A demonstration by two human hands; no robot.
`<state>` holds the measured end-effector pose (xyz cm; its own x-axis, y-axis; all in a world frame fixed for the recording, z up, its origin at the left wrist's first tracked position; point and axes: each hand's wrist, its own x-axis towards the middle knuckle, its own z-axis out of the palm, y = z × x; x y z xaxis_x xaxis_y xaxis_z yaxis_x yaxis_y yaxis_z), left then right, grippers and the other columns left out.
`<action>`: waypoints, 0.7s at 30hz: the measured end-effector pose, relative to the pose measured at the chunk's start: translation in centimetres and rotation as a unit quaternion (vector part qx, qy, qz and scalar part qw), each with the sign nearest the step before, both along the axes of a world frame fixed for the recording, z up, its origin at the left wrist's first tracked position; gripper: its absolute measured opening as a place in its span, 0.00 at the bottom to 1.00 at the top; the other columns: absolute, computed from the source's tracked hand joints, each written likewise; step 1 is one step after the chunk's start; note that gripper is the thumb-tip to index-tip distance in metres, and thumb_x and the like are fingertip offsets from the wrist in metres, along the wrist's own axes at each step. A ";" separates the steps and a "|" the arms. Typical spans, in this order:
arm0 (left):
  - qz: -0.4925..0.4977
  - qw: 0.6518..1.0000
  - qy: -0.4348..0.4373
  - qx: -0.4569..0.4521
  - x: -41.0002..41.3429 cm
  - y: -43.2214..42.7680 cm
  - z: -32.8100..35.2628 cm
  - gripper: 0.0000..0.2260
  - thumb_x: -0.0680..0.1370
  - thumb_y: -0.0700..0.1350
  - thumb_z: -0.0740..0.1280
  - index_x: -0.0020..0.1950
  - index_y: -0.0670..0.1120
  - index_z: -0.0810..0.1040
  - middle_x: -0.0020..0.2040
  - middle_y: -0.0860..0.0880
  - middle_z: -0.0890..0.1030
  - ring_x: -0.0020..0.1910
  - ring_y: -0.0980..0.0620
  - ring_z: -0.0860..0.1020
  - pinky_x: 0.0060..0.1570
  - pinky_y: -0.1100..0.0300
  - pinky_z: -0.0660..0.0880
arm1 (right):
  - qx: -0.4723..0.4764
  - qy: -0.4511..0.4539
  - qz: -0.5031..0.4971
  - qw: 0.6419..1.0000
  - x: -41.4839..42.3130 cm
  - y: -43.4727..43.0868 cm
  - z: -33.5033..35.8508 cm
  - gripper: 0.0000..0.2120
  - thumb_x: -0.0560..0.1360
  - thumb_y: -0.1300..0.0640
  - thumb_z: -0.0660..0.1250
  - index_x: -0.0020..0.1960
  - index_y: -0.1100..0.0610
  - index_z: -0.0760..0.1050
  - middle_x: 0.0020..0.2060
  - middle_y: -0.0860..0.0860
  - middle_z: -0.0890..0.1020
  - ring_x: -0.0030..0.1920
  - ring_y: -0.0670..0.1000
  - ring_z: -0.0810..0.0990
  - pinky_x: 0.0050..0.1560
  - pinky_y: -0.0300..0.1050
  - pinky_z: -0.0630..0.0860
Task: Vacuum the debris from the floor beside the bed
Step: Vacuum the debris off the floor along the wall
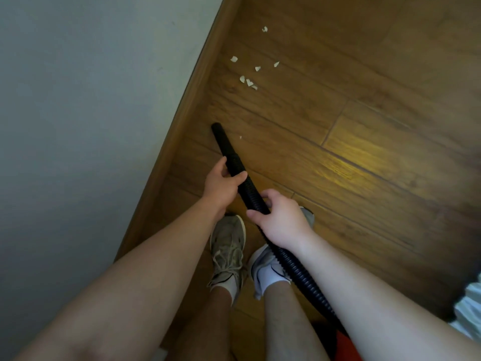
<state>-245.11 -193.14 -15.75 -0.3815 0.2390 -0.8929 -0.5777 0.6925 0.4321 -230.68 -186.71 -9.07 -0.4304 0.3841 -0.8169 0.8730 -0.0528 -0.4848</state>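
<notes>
Both your hands grip the black hose (250,186): your left hand (221,182) near its nozzle, your right hand (279,220) further back. White debris (248,82) lies on the wooden floor (364,126) beyond the nozzle, close beside the bed (78,100) edge.

Black ribbed vacuum hose (252,188) slants toward white debris scraps (248,82) scattered on the wooden floor (364,126).
</notes>
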 end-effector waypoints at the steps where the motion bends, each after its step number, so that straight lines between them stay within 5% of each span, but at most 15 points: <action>1: 0.001 1.000 0.001 -0.001 0.3 0.2 0.2 0.34 0.79 0.38 0.72 0.82 0.51 0.60 0.73 0.46 0.74 0.66 0.46 0.77 0.63 0.45 0.78 | -0.002 -0.002 0.000 1.000 0.2 0.2 0.0 0.23 0.76 0.44 0.70 0.67 0.51 0.72 0.55 0.51 0.83 0.48 0.53 0.82 0.44 0.44 0.76; 9: 0.000 1.000 -0.021 -0.008 3.3 0.6 1.3 0.33 0.80 0.37 0.71 0.81 0.50 0.61 0.70 0.45 0.76 0.63 0.45 0.79 0.62 0.44 0.79 | -0.015 -0.032 0.007 0.999 2.8 1.0 1.2 0.21 0.76 0.45 0.71 0.65 0.50 0.72 0.50 0.48 0.83 0.44 0.50 0.80 0.36 0.41 0.71; 17: -0.007 0.999 -0.050 -0.009 6.0 1.7 2.1 0.33 0.80 0.37 0.69 0.82 0.49 0.59 0.70 0.45 0.76 0.62 0.46 0.80 0.61 0.47 0.80 | -0.007 -0.049 -0.012 0.999 5.2 1.3 2.3 0.20 0.75 0.46 0.71 0.64 0.50 0.72 0.51 0.47 0.83 0.47 0.49 0.81 0.43 0.42 0.75; 21: -0.014 0.999 -0.051 -0.008 6.0 3.2 2.5 0.33 0.81 0.37 0.69 0.82 0.49 0.59 0.70 0.44 0.76 0.62 0.46 0.80 0.52 0.55 0.81 | 0.002 -0.048 -0.032 0.998 5.4 2.2 2.5 0.21 0.75 0.46 0.71 0.65 0.50 0.72 0.53 0.47 0.83 0.48 0.49 0.81 0.46 0.44 0.77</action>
